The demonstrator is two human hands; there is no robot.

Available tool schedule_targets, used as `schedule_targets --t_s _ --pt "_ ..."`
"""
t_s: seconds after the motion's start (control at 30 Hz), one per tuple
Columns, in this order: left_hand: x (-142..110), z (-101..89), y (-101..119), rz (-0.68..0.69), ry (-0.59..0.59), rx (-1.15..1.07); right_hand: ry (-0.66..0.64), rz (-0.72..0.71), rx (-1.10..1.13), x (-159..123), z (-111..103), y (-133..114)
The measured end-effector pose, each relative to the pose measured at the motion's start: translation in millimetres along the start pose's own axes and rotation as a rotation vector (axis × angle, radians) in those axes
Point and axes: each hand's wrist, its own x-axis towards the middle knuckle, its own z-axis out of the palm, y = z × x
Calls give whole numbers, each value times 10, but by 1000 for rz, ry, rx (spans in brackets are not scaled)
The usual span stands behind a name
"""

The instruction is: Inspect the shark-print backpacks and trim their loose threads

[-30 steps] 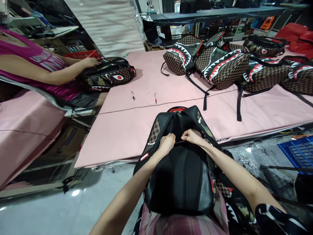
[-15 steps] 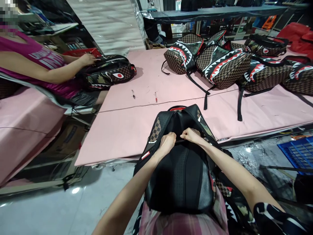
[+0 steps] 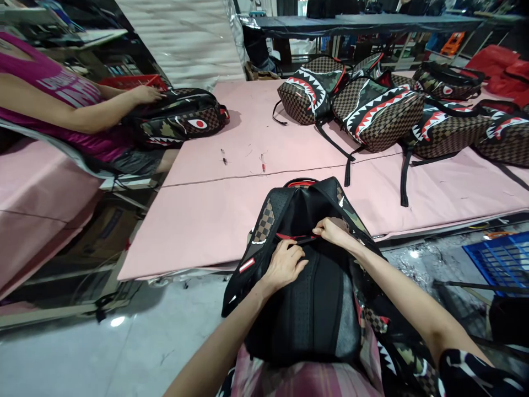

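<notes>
A black backpack (image 3: 306,309) with checkered and camouflage straps rests against my lap, its padded back panel facing me and its top on the pink table edge. A slit with red lining (image 3: 289,236) gapes across the upper back panel. My left hand (image 3: 286,264) lies on the panel just below this slit, fingers slightly spread. At the right end of the slit, my right hand (image 3: 333,231) pinches its edge with closed fingers. What lies inside the slit is hidden.
Several shark-mouth backpacks (image 3: 378,121) stand on the pink table (image 3: 198,215) at right. Two small tools (image 3: 263,162) lie mid-table. At left, a co-worker's hand (image 3: 146,94) touches another backpack (image 3: 185,124). A blue crate (image 3: 500,256) is at lower right.
My left hand has let go of the slit's edge and moved down onto the back panel, its fingers loosening. My right hand keeps its pinch, slightly farther right. Red lining now shows.
</notes>
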Motion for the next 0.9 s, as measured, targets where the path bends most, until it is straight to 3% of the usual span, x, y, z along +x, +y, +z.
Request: schedule_targets --t_s 0.13,0.9 --pt "-50 42 -43 42 -22 13 -33 17 -58 0 -1 2" --pt "-48 120 -21 -15 33 43 -25 -10 -103 28 44 2"
